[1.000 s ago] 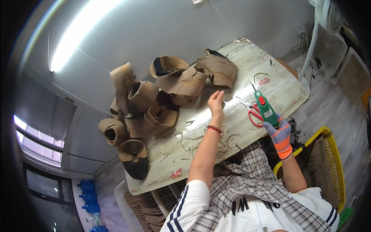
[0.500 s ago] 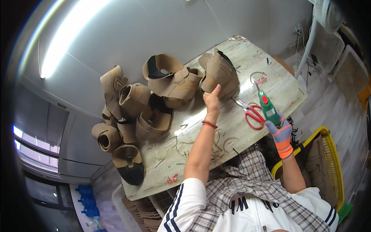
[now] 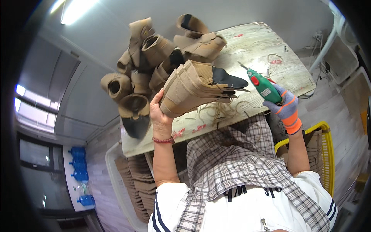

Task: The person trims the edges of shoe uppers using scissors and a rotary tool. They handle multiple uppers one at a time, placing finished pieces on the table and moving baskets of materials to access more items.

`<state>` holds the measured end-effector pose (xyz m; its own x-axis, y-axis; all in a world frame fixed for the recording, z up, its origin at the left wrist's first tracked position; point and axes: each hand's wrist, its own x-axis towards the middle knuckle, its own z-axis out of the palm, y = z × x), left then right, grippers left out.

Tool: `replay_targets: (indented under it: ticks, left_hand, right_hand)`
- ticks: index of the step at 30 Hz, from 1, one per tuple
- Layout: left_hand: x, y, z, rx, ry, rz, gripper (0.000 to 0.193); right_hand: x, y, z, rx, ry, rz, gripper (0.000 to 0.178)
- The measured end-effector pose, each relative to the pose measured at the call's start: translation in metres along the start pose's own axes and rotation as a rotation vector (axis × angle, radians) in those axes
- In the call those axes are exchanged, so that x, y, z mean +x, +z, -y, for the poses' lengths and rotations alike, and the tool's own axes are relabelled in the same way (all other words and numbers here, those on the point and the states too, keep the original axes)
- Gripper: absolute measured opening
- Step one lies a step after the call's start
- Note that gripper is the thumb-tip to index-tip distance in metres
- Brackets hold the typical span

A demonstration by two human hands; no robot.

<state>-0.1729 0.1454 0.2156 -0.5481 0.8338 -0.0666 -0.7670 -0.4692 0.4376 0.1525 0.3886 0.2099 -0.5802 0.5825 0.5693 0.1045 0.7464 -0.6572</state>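
My bare left hand [image 3: 160,113] grips a nested stack of tan shoe uppers [image 3: 189,89] with black tongues, lifted above the near side of the table. The stack lies tilted, its black ends pointing right. In my right hand [image 3: 286,104], wearing a grey and orange glove, is a green handheld electric tool [image 3: 264,87] with a red button. Its thin metal tip points up and left, a short way from the black tongues and apart from them. Behind the tool, red-handled scissors are mostly hidden.
More tan shoe uppers [image 3: 158,48] are heaped at the table's left and back. Cut strips [image 3: 216,112] and red scraps lie on the pale wooden table [image 3: 259,42]. A yellow basket [image 3: 328,154] stands at right, a white crate [image 3: 112,162] with stacked tan pieces at lower left.
My left hand has lifted the stack of uppers off the table, bringing it nearer and left and tipping it toward the right. The tool in my right hand has turned its tip further left.
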Motion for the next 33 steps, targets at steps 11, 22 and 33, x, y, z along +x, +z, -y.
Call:
replay_targets:
  ticks: [11, 22, 33]
  left_hand:
    - [-0.095, -0.048, -0.051, -0.069, 0.136, -0.056, 0.031]
    - [-0.093, -0.042, -0.05, -0.024, 0.162, -0.096, 0.029]
    - [-0.087, -0.027, -0.035, -0.015, 0.151, -0.069, 0.029]
  right_hand:
    - [-0.009, 0.039, 0.037, -0.046, -0.359, 0.189, 0.056]
    - [-0.016, 0.039, 0.059, -0.016, -0.393, 0.201, 0.054]
    - [-0.016, 0.04, 0.068, 0.025, -0.389, 0.212, 0.05]
